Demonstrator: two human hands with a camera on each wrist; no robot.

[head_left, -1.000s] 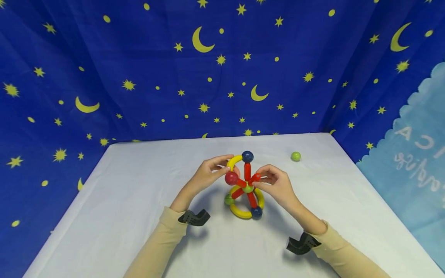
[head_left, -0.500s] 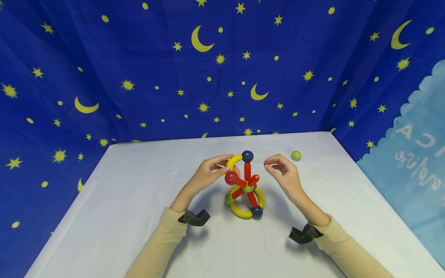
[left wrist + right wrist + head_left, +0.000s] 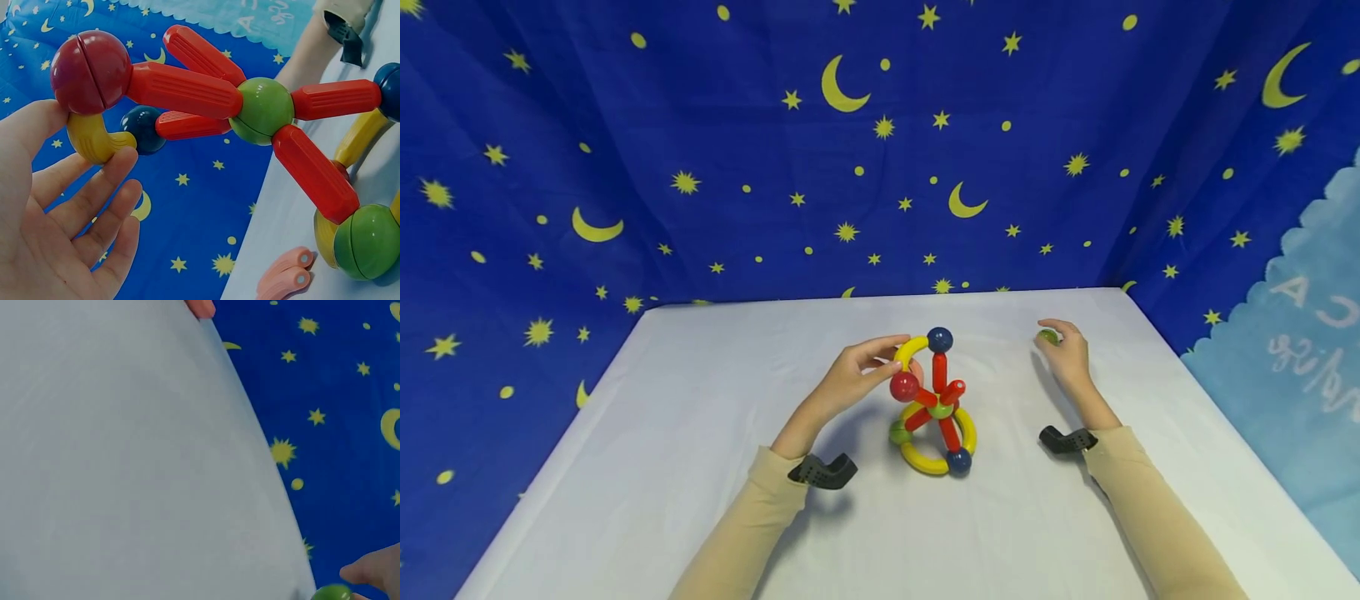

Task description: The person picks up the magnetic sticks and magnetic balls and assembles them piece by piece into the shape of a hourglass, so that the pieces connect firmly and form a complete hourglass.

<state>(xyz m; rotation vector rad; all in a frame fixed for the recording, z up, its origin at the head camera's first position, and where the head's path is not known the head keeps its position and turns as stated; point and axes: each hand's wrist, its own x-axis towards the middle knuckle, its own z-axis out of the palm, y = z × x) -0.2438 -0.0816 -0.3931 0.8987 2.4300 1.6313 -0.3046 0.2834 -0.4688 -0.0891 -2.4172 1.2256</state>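
A magnetic construction stands on the table: a green middle ball (image 3: 940, 407) with several red rods (image 3: 181, 90), a red ball (image 3: 904, 386), blue balls (image 3: 940, 340) and a ring of yellow curved rods (image 3: 925, 462) at its base. My left hand (image 3: 853, 375) pinches the upper yellow curved rod (image 3: 912, 347) between thumb and fingers, the thumb close under the red ball. At the back right my right hand (image 3: 1067, 350) has its thumb and fingers round a loose green ball (image 3: 1048, 337). One red rod (image 3: 955, 392) points up with a free end.
White cloth covers the table (image 3: 700, 400). Two pink pieces (image 3: 287, 275) with pale round ends lie by the structure in the left wrist view. A blue star-and-moon curtain (image 3: 775, 150) hangs behind the table.
My right hand has let go of the free-ended red rod and moved back and right to the loose green ball, which its fingers now surround. My left hand stays on the yellow curved rod.
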